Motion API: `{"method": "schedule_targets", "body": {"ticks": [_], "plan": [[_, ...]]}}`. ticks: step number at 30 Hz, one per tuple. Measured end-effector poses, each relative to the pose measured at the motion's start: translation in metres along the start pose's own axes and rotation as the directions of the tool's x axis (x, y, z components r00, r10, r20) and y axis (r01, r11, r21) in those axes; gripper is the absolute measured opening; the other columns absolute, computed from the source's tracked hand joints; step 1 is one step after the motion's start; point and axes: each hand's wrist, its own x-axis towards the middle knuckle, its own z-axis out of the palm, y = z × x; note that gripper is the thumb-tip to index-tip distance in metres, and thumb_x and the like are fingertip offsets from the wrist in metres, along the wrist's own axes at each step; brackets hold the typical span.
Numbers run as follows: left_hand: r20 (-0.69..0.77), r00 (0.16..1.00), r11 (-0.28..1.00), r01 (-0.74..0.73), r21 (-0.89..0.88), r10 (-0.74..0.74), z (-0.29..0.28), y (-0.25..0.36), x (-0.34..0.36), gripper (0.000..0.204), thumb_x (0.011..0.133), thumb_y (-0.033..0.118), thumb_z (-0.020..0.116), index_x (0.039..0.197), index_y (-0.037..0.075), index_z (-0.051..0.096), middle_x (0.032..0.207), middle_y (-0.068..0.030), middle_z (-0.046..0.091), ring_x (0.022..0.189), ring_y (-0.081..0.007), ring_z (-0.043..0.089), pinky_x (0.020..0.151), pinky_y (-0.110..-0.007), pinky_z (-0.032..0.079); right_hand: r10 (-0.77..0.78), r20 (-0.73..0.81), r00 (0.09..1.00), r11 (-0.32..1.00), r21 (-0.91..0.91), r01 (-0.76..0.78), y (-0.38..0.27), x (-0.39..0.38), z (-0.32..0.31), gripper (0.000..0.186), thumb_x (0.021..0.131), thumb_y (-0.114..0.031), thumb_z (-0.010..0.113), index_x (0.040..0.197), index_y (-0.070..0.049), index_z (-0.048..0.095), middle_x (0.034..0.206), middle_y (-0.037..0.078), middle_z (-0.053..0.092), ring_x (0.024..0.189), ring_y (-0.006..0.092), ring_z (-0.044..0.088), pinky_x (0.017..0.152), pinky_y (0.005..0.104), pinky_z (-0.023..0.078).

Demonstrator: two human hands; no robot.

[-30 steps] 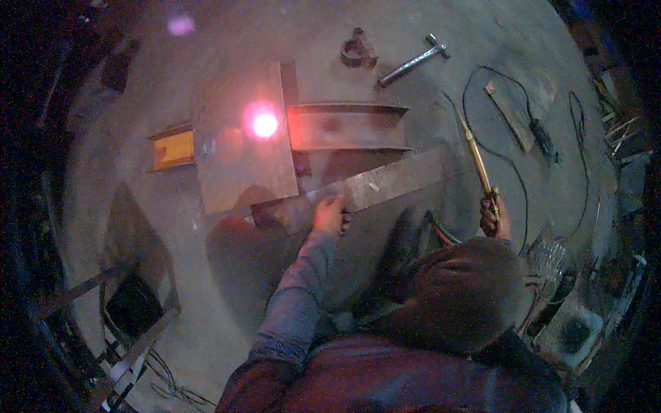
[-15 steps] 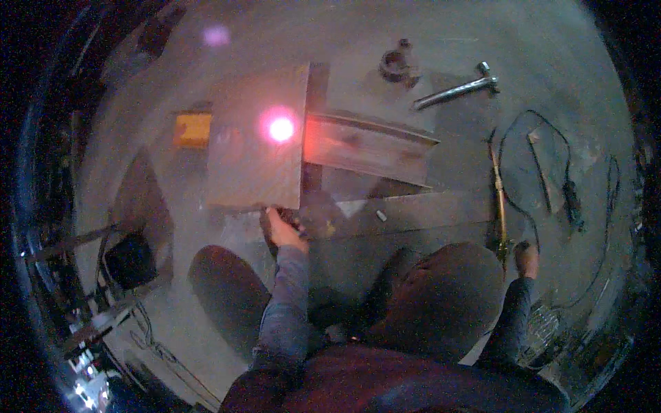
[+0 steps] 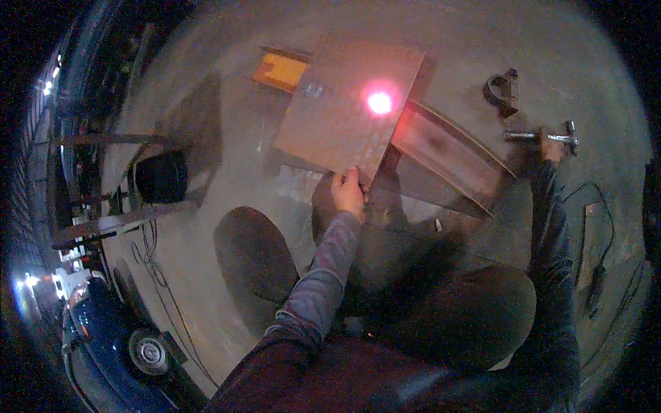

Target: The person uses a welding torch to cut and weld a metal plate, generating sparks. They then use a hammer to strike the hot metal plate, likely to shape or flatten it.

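My left hand point(image 3: 350, 194) is closed at the near corner of a flat brown-grey plate point(image 3: 330, 124), thumb on top. A bright pink-white glow covers part of the plate's right side. Beneath its right edge, a steel beam point(image 3: 451, 151) with raised flanges runs out to the right. Over on the far right, my right hand point(image 3: 551, 148) is closed on a shiny metal hammer point(image 3: 527, 135), near the head. The fingers there are dim and partly hidden. A dark ring-shaped clamp point(image 3: 506, 93) lies just beyond the hammer.
A yellow block point(image 3: 281, 71) sits past the plate's left side. A small pale piece point(image 3: 438, 225) lies before my knees. Black cable point(image 3: 606, 241) runs at right. A metal frame with a dark pad point(image 3: 162, 177) stands left, above a blue vehicle point(image 3: 103, 337).
My right hand has gone from beside the brass-coloured torch to the hammer and taken hold of it. My left hand stays at the plate's near corner. The view has turned.
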Motion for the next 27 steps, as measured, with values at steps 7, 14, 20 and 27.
{"method": "schedule_targets", "body": {"ticks": [7,14,20,27], "plan": [[0.232,0.973,1.000,0.000,-0.030,0.007,0.039,-0.014,0.015,0.024,0.099,0.030,0.061,0.105,0.007,0.055,0.081,-0.0037,0.061,0.056,-0.0119,0.053,0.045,-0.030,0.041,-0.380,0.105,0.919,0.759,0.604,0.245,0.123,0.100,-0.110,0.049,0.093,-0.043,0.063,0.120,-0.002,0.064,0.103,0.009,0.070,0.091,0.0261,0.068,0.086,0.0420,0.050],[-0.048,0.978,0.978,-0.203,-0.043,0.201,0.032,-0.066,0.050,0.031,0.093,0.030,0.064,0.114,0.007,0.060,0.088,-0.0047,0.065,0.066,-0.0177,0.056,0.057,-0.035,0.045,-0.428,0.313,0.848,0.693,0.716,0.086,0.066,-0.155,-0.162,0.031,0.096,-0.021,0.062,0.123,-0.005,0.063,0.081,0.001,0.061,0.066,0.0168,0.059,0.057,0.0331,0.048],[0.046,0.996,0.979,-0.060,-0.197,0.071,0.055,-0.059,0.054,0.033,0.092,0.031,0.066,0.114,0.007,0.061,0.097,-0.0044,0.065,0.071,-0.0178,0.056,0.053,-0.033,0.043,-0.691,0.385,0.612,0.554,0.826,0.105,-0.078,-0.342,-0.227,0.053,0.095,-0.016,0.065,0.143,-0.003,0.048,0.098,0.006,0.064,0.069,0.0096,0.056,0.060,0.0258,0.047],[0.122,0.991,0.985,-0.028,-0.171,0.050,0.034,-0.044,0.046,0.032,0.094,0.021,0.065,0.118,0.000,0.064,0.108,-0.0095,0.068,0.091,-0.0198,0.061,0.076,-0.035,0.048,-0.908,0.103,0.405,0.365,0.668,0.648,-0.144,-0.358,-0.177,0.054,0.098,-0.021,0.063,0.147,-0.003,0.046,0.131,0.018,0.064,0.123,0.0263,0.060,0.106,0.0412,0.044]]}}
